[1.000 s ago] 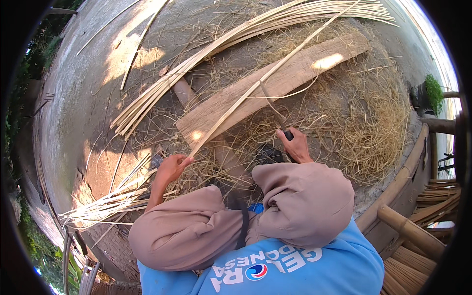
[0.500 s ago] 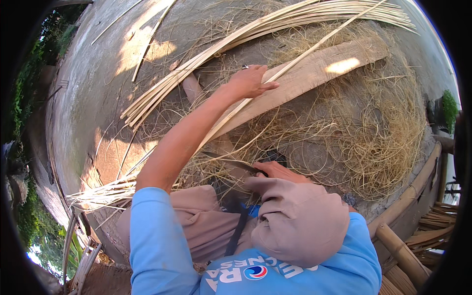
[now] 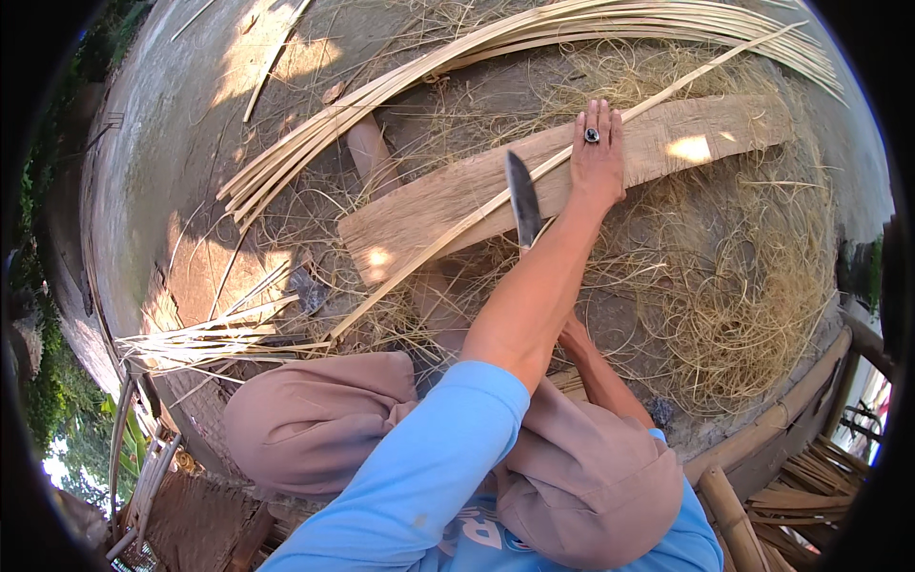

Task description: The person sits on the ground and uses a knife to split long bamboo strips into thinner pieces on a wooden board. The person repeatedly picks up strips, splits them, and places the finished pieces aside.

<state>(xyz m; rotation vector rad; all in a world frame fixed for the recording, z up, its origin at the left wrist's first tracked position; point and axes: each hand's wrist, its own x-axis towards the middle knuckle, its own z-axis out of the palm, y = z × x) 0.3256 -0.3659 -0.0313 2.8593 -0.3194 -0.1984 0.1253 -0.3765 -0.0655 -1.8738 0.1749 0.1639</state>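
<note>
Fingers stretched out, my left hand (image 3: 599, 157) lies flat across a long, pale bamboo strip (image 3: 467, 224), pressing it on a wide wooden board (image 3: 419, 205). A dark ring sits on one finger. The strip runs slantwise over the board and past both its ends. A knife (image 3: 522, 195) sticks up from behind my left forearm, its dark blade at the strip, just left of my left hand. My right hand (image 3: 570, 334) holds the knife; its fingers are mostly hidden by the left forearm.
A bundle of long strips (image 3: 381, 91) curves across the ground beyond the board. Thin curled shavings (image 3: 734, 315) pile up on the right. More strips (image 3: 210, 338) lie by my left knee. A bamboo rail (image 3: 762, 410) stands at the lower right.
My left hand has moved right along the strip and now lies flat with fingers extended. The knife has come up from near my lap to the strip over the board.
</note>
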